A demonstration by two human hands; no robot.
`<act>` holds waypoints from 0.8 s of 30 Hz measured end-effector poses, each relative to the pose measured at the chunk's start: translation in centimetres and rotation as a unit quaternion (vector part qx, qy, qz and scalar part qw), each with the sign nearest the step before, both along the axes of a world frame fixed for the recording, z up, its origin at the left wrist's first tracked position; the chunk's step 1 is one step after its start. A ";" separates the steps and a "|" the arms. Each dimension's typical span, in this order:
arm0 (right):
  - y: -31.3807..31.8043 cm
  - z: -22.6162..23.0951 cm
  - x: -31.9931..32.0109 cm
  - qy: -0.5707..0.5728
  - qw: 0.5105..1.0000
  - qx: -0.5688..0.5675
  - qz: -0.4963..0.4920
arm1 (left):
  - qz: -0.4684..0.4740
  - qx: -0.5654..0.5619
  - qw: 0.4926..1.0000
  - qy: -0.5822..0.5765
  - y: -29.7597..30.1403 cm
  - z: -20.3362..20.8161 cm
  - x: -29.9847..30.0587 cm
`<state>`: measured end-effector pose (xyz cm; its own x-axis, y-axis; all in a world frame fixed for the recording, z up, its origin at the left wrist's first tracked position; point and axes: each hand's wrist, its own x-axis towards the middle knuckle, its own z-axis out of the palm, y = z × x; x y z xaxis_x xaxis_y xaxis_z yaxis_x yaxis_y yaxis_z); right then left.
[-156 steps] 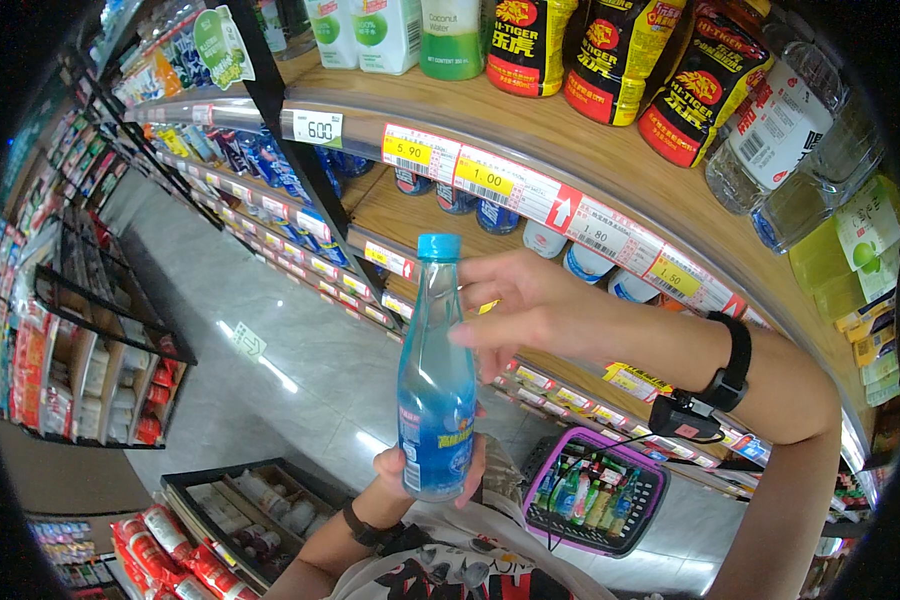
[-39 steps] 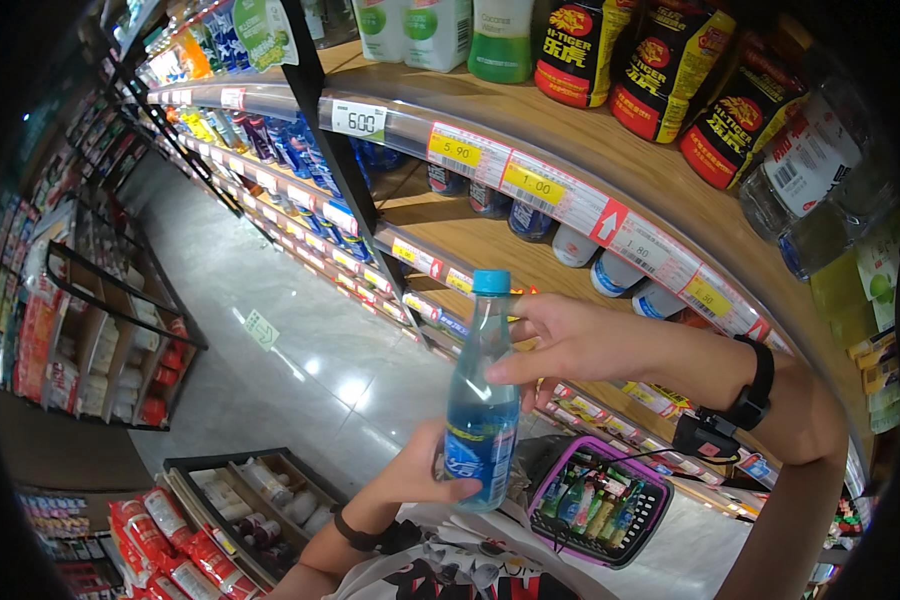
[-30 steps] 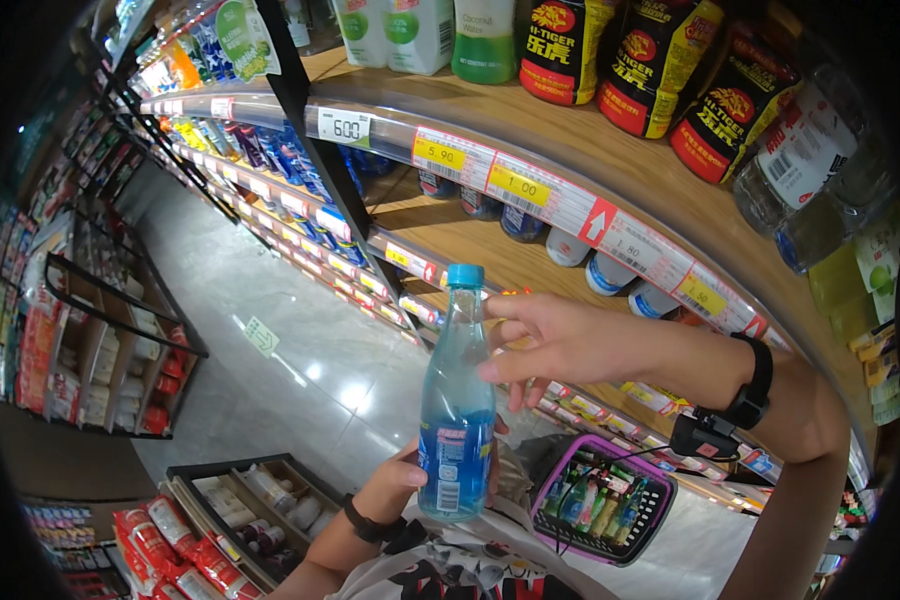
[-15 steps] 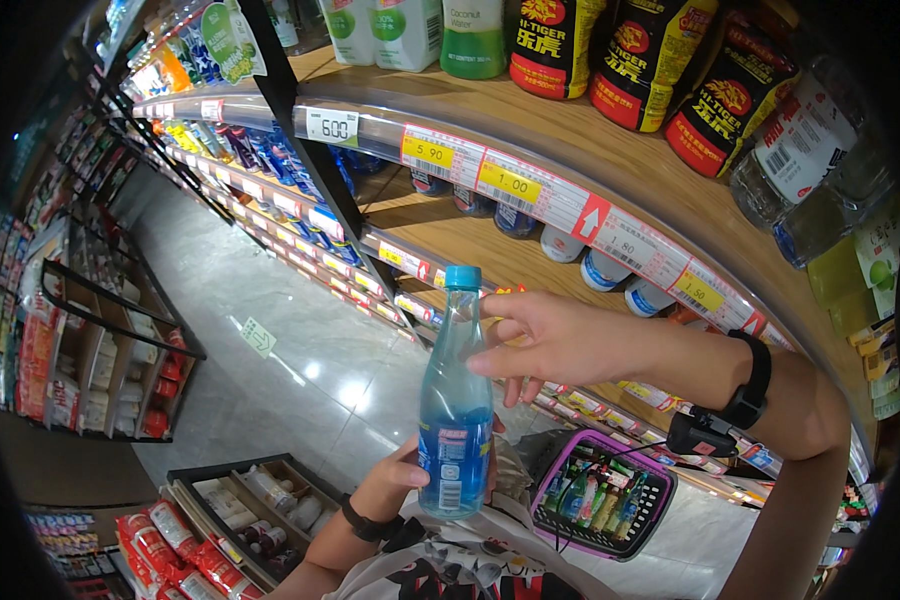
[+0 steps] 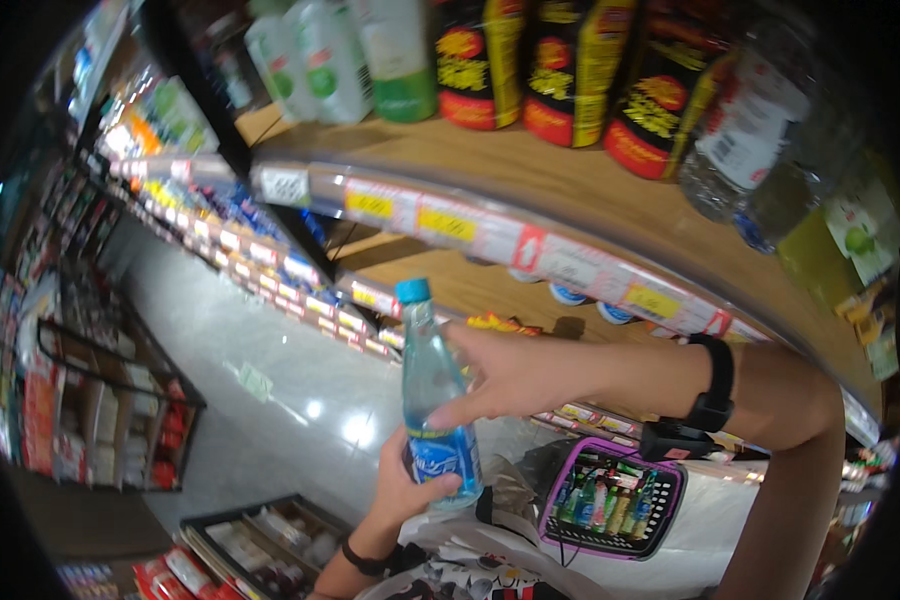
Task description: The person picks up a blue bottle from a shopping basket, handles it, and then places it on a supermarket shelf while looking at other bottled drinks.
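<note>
A clear plastic bottle (image 5: pixel 425 375) with a teal cap and a blue label stands in front of me, its top leaning slightly left. My left hand (image 5: pixel 406 483) is closed round its lower part, with the thumb across the label. At the bottle's right side, my right hand (image 5: pixel 505 368) grips it around the middle; the thumb lies on the front and the other fingers are largely hidden behind. Both wrists wear black bands.
A shelf (image 5: pixel 580 180) with black-and-red bottles (image 5: pixel 570 85) and white-and-green bottles (image 5: pixel 395 65) spans the top. A purple-rimmed basket (image 5: pixel 681 480) holding several bottles is at the lower right. Display bins (image 5: pixel 195 515) and a black-framed rack (image 5: pixel 65 330) stand left.
The bottle has turned, showing another side of its label, and tilted left. My right hand has moved down and left onto it. The view has shifted, and the shelf sits lower.
</note>
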<state>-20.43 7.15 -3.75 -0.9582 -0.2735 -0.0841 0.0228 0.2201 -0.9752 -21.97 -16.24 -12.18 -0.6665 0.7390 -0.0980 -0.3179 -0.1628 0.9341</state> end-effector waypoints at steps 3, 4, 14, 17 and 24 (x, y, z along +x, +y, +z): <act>1.5 3.3 0.4 -0.134 0.990 0.053 0.009 | 0.015 -0.046 0.998 0.048 1.2 0.3 0.7; 2.0 3.3 0.6 -0.136 0.989 0.054 -0.012 | -0.005 -0.041 0.998 0.048 1.8 0.5 1.1; 3.8 2.7 1.4 -0.131 0.987 0.068 -0.057 | 0.060 -0.086 0.984 0.147 5.5 1.7 2.6; 3.5 2.7 1.2 -0.136 0.987 0.036 -0.077 | 0.051 -0.071 0.987 0.132 5.1 1.4 2.3; 1.6 1.4 0.5 -0.040 0.990 0.100 -0.089 | -0.051 -0.076 0.977 0.193 1.0 0.3 -0.3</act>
